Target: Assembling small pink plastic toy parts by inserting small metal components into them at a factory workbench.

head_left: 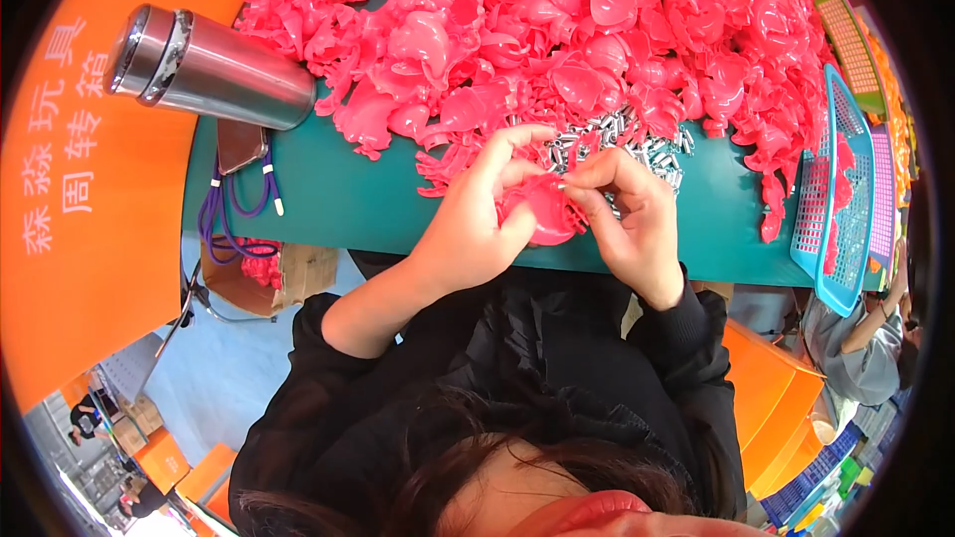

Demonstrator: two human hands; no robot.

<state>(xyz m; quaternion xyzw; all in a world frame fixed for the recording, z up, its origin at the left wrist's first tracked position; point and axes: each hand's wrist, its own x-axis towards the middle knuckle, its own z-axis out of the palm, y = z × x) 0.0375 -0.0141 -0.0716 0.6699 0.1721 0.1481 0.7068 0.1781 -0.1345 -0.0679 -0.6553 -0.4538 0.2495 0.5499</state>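
A glossy pinkish-red curved plastic piece (545, 211) is gripped between the thumb and fingers of my left hand (463, 224), just above the table's near edge. My right hand (637, 224) pinches thumb and forefinger together at the upper right rim of that piece. Whatever lies between those fingertips is too small to make out. Just beyond both hands lie many small silvery metal cylinders (665, 151), partly hidden by my fingers. Behind them a large heap of similar red plastic pieces (597, 30) spreads over the green table (368, 204).
On the left lie a steel flask (234, 65) and a brown case (242, 144) with a purple cord (214, 209). A tall orange panel (90, 169) borders that side. Blue basket (841, 229) at the right edge; cardboard box (303, 273) below left. Another person (860, 343) is at far right.
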